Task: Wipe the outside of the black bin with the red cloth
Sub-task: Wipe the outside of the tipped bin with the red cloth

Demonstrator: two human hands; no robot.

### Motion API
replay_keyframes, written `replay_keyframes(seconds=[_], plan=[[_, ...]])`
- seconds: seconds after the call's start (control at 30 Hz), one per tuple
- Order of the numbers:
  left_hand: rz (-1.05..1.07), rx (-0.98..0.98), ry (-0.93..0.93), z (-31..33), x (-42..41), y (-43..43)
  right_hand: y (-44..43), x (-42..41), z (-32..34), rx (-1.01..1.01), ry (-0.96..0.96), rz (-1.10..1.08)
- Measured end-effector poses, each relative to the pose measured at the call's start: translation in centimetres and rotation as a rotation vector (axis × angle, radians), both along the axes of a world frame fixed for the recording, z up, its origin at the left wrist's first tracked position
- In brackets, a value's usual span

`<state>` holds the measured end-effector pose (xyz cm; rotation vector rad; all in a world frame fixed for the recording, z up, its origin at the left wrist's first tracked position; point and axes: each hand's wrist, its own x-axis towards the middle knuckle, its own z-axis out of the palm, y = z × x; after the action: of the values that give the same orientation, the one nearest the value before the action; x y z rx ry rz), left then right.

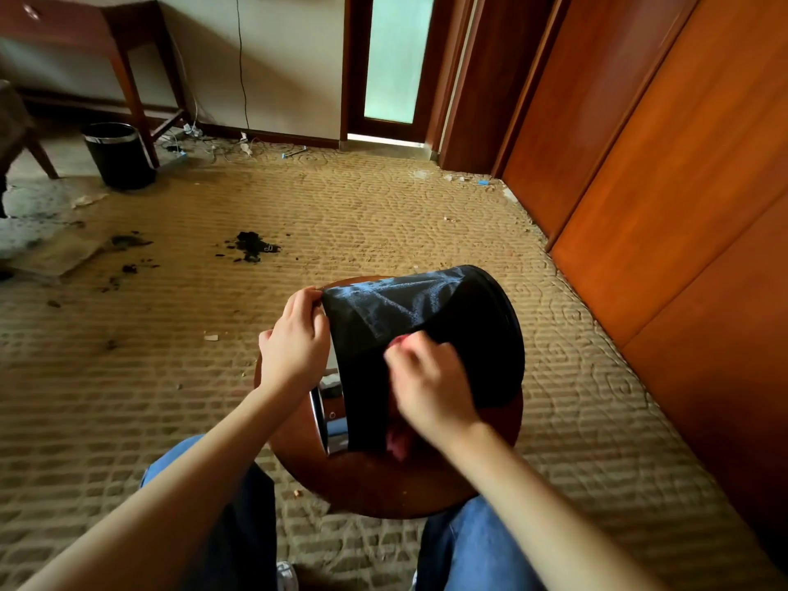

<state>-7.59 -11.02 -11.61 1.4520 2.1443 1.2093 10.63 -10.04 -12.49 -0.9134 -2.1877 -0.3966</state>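
A black bin [452, 317] lies tipped on its side on a round wooden stool [383, 479], its chrome rim toward me and its base pointing away. Dusty smears show on its upper side. My left hand [294, 343] grips the rim at the bin's left edge. My right hand [426, 386] is curled around the red cloth [398, 441] and presses it against the bin's near side. Only small bits of the cloth show, at my fingertips and below my palm.
A second black bin [119, 155] stands on the floor at the far left beside a wooden desk leg [136, 100]. Dark debris [251, 247] lies on the patterned carpet. Wooden wardrobe doors [665, 185] run along the right. My knees in jeans flank the stool.
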Motion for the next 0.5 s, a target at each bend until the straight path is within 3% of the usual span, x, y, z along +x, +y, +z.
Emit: replay_keyframes(seconds=[0.13, 0.2, 0.5], plan=[[0.017, 0.021, -0.062, 0.2, 0.1, 0.3, 4.5, 4.6, 0.7, -0.102, 0.124, -0.357], [0.022, 0.046, -0.089, 0.2, 0.2, 0.3, 4.4, 3.9, 0.8, -0.108, 0.152, -0.402], [0.029, 0.050, -0.096, 0.2, 0.0, 0.2, -2.2, -5.6, 0.4, -0.073, -0.027, 0.117]])
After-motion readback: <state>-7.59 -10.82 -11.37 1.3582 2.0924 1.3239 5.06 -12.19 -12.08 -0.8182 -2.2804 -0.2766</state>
